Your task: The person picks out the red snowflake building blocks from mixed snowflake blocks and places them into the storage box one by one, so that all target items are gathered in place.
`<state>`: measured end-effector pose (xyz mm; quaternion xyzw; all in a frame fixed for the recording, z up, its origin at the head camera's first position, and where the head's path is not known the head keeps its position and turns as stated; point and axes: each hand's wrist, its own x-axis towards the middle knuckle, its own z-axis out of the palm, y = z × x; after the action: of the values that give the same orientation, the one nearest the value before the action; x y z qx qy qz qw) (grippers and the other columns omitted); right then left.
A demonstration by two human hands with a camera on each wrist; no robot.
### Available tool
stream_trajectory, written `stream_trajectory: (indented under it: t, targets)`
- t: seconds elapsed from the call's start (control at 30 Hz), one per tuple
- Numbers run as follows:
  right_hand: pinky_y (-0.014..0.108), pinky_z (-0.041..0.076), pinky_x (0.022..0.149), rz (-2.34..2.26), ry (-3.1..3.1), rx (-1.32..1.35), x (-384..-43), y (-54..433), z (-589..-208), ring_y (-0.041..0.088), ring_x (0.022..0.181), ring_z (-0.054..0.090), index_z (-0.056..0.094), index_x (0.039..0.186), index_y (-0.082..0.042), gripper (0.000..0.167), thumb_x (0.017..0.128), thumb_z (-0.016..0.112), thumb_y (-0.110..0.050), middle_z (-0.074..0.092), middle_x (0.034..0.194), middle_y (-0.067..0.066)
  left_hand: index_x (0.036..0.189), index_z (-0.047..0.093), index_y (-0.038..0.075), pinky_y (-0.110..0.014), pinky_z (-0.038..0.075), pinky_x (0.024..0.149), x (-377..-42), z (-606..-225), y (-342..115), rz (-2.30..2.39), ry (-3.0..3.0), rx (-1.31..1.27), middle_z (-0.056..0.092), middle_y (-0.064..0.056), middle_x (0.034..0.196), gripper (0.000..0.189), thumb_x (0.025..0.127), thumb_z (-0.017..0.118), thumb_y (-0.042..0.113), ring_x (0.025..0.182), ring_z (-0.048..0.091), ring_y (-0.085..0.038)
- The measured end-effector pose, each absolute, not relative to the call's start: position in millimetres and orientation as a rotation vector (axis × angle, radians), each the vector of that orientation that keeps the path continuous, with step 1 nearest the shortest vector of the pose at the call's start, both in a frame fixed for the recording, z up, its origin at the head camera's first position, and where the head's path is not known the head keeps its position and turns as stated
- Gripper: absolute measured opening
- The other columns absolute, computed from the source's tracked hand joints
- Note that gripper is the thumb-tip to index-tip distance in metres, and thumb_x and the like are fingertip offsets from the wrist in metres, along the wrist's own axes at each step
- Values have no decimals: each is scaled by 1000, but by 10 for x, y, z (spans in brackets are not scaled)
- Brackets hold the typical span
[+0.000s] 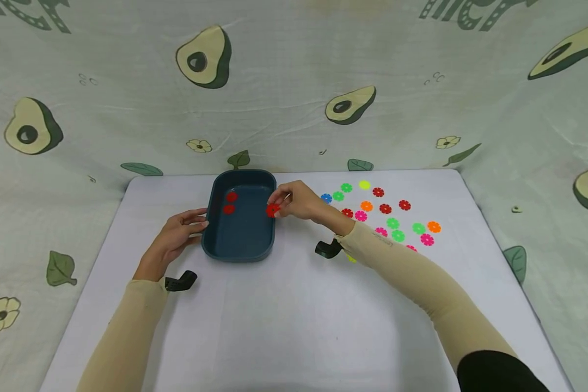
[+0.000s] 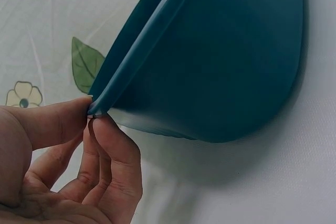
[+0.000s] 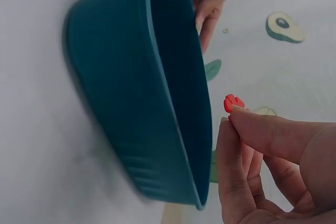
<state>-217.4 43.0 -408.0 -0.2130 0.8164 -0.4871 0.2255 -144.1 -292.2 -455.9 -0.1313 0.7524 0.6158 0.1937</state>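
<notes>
A dark blue-green rectangular tub [image 1: 240, 234] stands on the white table, with two red notched discs [image 1: 230, 202] inside, toward its left side. My left hand [image 1: 178, 234] pinches the tub's left rim between thumb and fingers; the left wrist view shows the grip on the rim [image 2: 136, 51] closely. Over the tub's right rim, my right hand [image 1: 296, 200] pinches another red notched disc [image 1: 273, 210] between thumb and fingertips. In the right wrist view this red disc [image 3: 233, 103] sticks out past the thumb tip, beside the tub's opening.
Many notched discs in several colours lie scattered right of the tub, among them a green disc [image 1: 398, 236], an orange disc [image 1: 434, 227] and a blue disc [image 1: 326, 198]. My right forearm passes over part of them. Behind the table [image 1: 284, 326] hangs an avocado-print cloth [image 1: 284, 65].
</notes>
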Motion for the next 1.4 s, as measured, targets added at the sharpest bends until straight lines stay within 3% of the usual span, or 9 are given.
stream_trajectory:
  t: [0.97, 1.2, 1.4]
  targets:
    - [24, 53, 80, -1258, 2295, -646, -2339, -474, -4139, 21, 95, 65, 79, 112, -1, 29, 85, 85, 5, 72, 105, 13, 164, 37, 6, -21, 55, 83, -1454, -4552, -2940, 1742, 2105, -383, 51, -5, 131, 60, 109, 60, 11, 97, 58, -8]
    - [25, 52, 86, -1216, 2286, -635, -2393, -654, -4205, 22, 100, 66, 79, 113, -1, 30, 85, 85, 6, 74, 109, 15, 165, 36, 6, -21, 55, 85, -1474, -4575, -2940, 1745, 2102, -377, 49, -12, 142, 61, 109, 60, 12, 101, 58, -8]
    - [22, 51, 81, -1151, 2306, -644, -2431, -778, -4275, 20, 96, 66, 79, 113, -2, 30, 85, 85, 6, 74, 106, 13, 165, 36, 7, -21, 56, 85, -1471, -4572, -2930, 1746, 2095, -384, 47, -15, 146, 60, 109, 59, 11, 102, 58, -8]
